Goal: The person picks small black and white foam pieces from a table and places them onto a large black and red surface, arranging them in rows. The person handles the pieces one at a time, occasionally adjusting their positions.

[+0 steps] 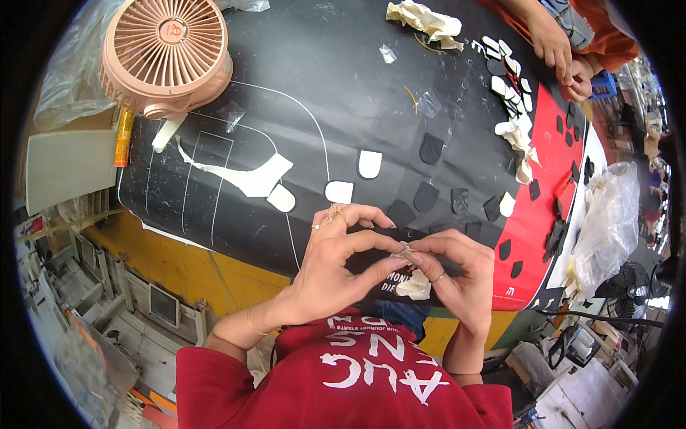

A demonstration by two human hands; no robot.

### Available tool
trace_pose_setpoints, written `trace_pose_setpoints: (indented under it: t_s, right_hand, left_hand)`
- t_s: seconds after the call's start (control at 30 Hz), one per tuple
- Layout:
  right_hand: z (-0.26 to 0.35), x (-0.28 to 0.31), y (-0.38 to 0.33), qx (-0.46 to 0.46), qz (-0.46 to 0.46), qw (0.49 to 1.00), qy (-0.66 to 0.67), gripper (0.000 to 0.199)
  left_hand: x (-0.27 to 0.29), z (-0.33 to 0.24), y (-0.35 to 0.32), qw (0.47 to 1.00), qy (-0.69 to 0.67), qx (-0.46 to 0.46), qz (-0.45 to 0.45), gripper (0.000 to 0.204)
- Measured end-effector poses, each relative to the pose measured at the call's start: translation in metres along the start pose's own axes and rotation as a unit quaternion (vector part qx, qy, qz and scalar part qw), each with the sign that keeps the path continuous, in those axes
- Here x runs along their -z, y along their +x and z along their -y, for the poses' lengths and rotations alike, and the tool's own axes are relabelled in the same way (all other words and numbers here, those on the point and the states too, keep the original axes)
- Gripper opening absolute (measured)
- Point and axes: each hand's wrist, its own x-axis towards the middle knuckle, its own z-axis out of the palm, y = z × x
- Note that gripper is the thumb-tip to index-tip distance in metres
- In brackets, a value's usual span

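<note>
Pinching a small pale piece (408, 253), partly hidden by fingertips, between the nearly closed thumb and index finger of both left hand (325, 263) and right hand (463, 273) — at four o'clock from view centre. Surrounded, as seen from that piece, by a white rounded pad (369, 164) at eleven o'clock, a black rounded pad (426, 197) at one and a crumpled cream scrap (413, 287) at six — just below the fingertips.

A fan (168, 57) stands left on the table (307, 57), pieces (370, 164) lying to its right.
</note>
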Motion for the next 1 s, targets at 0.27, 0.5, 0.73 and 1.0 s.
trace_pose_setpoints:
  t_s: [0.27, 0.5, 0.73, 1.0]
  right_hand:
    - [-0.012, -0.013, -0.011, -0.144, -0.011, 0.963, 0.228, 0.015]
    - [-0.011, -0.02, -0.002, -0.15, -0.055, 0.984, 0.079, 0.016]
    - [-0.009, -0.022, 0.015, -0.149, -0.055, 0.987, -0.013, 0.018]
    - [-0.006, -0.023, 0.022, -0.163, -0.055, 0.982, -0.078, 0.017]
  left_hand:
    - [-0.015, 0.001, -0.005, 0.991, 0.048, -0.07, -0.107, 0.015]
    - [-0.014, 0.01, 0.003, 0.953, 0.27, -0.072, -0.113, 0.026]
    - [-0.012, 0.021, 0.011, 0.906, 0.397, -0.127, -0.071, 0.031]
    - [-0.017, 0.023, 0.007, 0.907, 0.402, -0.114, -0.059, 0.037]
